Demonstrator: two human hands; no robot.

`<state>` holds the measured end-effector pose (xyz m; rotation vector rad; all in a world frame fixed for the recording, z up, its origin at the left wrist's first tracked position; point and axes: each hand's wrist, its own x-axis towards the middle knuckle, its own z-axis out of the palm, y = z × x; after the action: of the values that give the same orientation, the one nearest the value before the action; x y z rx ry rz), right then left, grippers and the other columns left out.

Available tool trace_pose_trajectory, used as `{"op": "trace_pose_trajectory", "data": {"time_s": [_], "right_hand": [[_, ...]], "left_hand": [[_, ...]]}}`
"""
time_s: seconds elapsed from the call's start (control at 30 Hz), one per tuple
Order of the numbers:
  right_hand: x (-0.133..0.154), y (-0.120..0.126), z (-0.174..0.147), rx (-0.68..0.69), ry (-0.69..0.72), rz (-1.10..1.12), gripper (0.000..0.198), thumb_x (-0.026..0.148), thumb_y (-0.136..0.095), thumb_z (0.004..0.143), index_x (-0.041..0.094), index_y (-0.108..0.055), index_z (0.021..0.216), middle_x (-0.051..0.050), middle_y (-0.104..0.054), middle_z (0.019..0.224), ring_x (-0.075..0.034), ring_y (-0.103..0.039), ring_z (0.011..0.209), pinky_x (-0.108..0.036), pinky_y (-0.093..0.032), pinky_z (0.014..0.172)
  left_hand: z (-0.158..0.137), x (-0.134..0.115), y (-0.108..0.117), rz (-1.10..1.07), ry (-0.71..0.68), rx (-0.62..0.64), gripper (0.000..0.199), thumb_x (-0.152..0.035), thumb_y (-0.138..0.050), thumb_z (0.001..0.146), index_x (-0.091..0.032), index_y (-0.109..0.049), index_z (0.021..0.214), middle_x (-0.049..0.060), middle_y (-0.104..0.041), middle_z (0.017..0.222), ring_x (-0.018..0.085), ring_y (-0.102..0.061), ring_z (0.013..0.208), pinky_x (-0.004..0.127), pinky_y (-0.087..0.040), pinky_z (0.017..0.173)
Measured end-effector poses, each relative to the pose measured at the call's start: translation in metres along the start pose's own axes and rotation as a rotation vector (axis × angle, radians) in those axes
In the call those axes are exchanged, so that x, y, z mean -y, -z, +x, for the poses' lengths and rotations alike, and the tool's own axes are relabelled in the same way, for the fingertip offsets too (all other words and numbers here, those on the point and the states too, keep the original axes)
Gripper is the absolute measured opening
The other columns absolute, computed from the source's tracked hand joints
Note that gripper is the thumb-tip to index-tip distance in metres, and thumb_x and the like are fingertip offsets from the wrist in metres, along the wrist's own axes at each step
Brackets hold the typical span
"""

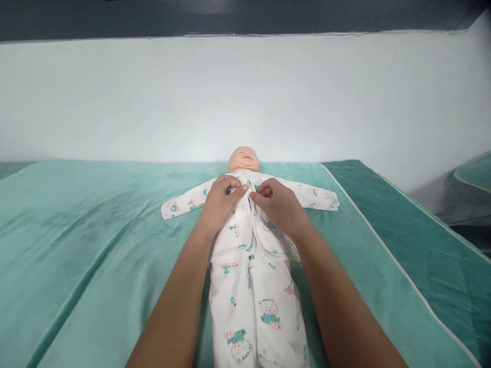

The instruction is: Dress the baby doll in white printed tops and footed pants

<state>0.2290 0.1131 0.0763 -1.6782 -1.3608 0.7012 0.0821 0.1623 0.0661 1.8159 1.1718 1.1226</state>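
Observation:
A baby doll (244,159) lies on its back, its head toward the wall. It wears a white printed baby jacket (233,230) with both sleeves spread out sideways, and matching printed trousers (268,286). At the chest, my left hand (224,197) pinches one front edge of the jacket near the top of its opening. My right hand (276,200) pinches the other edge just across from it, fingertips almost meeting the left ones. Below my hands the jacket front hangs slightly apart. Any fastener between my fingertips is too small to make out.
A light green plush blanket (95,230) lies under the doll, with a long fold at left. Its white-trimmed edge runs down the right side over a darker green cover (414,230). Behind the doll's head stands a white wall (245,97).

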Motion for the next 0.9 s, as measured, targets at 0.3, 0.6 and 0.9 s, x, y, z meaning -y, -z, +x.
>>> {"op": "trace_pose_trajectory", "data": {"time_s": [0.3,0.6,0.9], "right_hand": [[-0.011,0.004,0.012,0.005,0.087,0.459,0.014,0.035,-0.064,0.075,0.02,-0.063,0.075,0.004,-0.053,0.066,-0.011,-0.044,0.062,-0.026,-0.034,0.059],[-0.01,-0.001,0.01,0.035,0.094,0.432,0.016,0.036,-0.063,0.078,0.02,-0.064,0.077,0.003,-0.056,0.069,-0.012,-0.047,0.063,-0.026,-0.037,0.061],[-0.013,0.004,0.008,0.085,0.107,0.41,0.019,0.034,-0.065,0.077,0.019,-0.066,0.089,0.001,-0.061,0.08,-0.013,-0.055,0.073,-0.026,-0.044,0.066]], "left_hand": [[-0.001,-0.002,-0.003,0.019,-0.117,-0.015,0.014,-0.029,-0.055,0.088,-0.021,-0.062,0.078,0.005,-0.063,0.11,0.019,-0.057,0.108,0.033,-0.041,0.096],[-0.003,-0.007,-0.003,0.011,-0.112,0.0,0.019,-0.031,-0.052,0.09,-0.021,-0.06,0.076,0.004,-0.064,0.113,0.019,-0.058,0.106,0.033,-0.041,0.098],[-0.004,-0.009,-0.003,0.057,-0.082,0.017,0.019,-0.033,-0.051,0.09,-0.022,-0.061,0.077,0.004,-0.062,0.121,0.02,-0.056,0.109,0.035,-0.04,0.1]]}}
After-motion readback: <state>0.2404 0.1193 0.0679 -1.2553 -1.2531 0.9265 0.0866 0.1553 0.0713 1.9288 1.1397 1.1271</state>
